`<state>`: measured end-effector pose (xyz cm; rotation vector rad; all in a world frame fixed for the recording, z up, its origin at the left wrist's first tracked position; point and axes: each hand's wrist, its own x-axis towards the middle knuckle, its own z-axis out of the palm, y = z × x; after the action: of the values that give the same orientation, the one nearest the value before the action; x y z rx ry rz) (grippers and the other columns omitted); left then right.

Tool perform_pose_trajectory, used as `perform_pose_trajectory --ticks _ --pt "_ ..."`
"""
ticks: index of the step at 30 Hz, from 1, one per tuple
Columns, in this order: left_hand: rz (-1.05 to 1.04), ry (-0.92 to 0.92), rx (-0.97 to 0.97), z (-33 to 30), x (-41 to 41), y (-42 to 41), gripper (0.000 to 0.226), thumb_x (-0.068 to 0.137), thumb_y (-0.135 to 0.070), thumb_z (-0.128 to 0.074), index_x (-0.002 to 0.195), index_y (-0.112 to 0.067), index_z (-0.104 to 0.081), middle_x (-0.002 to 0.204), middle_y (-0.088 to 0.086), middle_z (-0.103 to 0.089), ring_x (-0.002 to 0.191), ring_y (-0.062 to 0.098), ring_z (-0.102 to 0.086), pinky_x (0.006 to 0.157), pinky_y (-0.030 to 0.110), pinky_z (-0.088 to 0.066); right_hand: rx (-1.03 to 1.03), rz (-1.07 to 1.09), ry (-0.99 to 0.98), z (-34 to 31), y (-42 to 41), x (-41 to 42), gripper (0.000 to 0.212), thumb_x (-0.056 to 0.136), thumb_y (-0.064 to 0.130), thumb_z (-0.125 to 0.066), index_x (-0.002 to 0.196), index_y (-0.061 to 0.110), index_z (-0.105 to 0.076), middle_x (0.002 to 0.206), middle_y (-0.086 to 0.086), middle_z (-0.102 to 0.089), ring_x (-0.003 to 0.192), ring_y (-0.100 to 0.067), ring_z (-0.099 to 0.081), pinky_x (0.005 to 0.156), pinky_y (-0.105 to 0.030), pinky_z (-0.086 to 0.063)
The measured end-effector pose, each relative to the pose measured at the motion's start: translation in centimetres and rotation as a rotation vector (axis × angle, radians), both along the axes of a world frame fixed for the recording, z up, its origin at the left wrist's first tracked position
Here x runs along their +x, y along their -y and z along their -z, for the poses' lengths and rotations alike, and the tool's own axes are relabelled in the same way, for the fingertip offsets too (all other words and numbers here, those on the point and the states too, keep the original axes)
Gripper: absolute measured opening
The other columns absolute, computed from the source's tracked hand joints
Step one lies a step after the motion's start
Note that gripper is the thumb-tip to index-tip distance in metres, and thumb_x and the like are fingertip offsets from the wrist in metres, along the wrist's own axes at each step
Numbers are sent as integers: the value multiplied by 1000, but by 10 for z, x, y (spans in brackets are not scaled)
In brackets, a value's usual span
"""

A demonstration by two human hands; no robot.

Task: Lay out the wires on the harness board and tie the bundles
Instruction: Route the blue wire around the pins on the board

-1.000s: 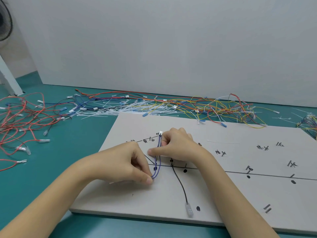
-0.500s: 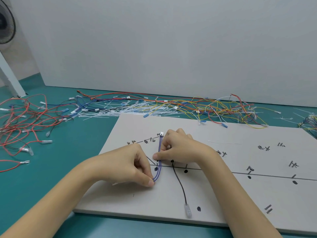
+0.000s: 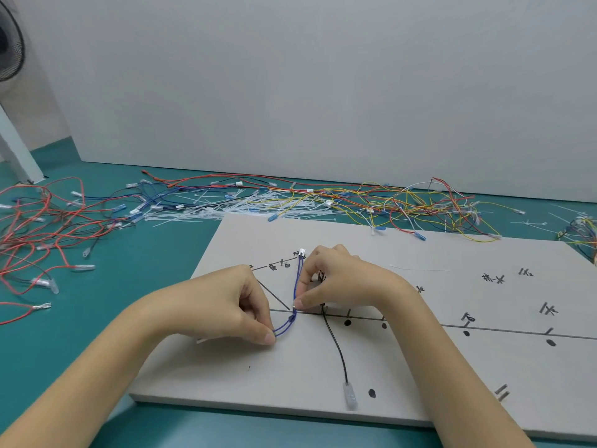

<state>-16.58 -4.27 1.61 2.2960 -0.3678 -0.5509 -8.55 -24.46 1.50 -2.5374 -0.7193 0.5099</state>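
A grey harness board [image 3: 403, 367] with drawn black lines, dots and handwritten marks lies on the green table. A blue wire pair [image 3: 297, 286] runs down from a white connector [image 3: 302, 252] near the board's upper left. My left hand [image 3: 223, 305] pinches the lower end of the blue wires between thumb and fingertip. My right hand [image 3: 336, 279] pinches the same wires at the drawn horizontal line, where they bend. A black wire [image 3: 337, 347] with a clear terminal [image 3: 350, 396] curves from under my right hand toward the board's front edge.
Loose red wires [image 3: 42, 227] sprawl at the left. A tangle of blue, red and yellow wires [image 3: 387, 205] and white cable ties [image 3: 219, 208] lies behind the board along a grey wall. More wires sit at the far right edge [image 3: 581, 231]. A fan [image 3: 8, 43] stands top left.
My left hand has pulled the lower end of the blue wires leftward, so they now bend at the drawn line under my right fingertip instead of hanging as a straight loop.
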Motion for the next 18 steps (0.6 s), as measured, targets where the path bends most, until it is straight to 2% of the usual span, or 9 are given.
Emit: perform_pose_trajectory --ticks 7,12,18 --pt "-73 -26 -8 -6 2 -16 16 75 -43 -71 75 -28 -76 55 -3 -62 50 13 -51 51 32 -40 14 4 7 2 -1 1 15 67 49 -79 74 42 -67 113 4 -49 114 -20 -39 99 -43 -40" --pt "-161 22 -45 -11 5 -33 13 83 -27 -76 72 -22 -75 55 -1 -62 47 14 -54 50 23 -44 12 -3 7 2 0 2 17 67 49 -79 76 42 -67 113 3 -49 114 -21 -39 98 -42 -39" --pt "-299 54 -167 -11 10 -49 11 79 -28 -76 75 -17 -77 60 5 -63 53 15 -58 51 24 -50 21 -2 -1 3 -1 3 18 66 49 -80 76 42 -67 112 3 -49 113 -20 -39 98 -41 -41"
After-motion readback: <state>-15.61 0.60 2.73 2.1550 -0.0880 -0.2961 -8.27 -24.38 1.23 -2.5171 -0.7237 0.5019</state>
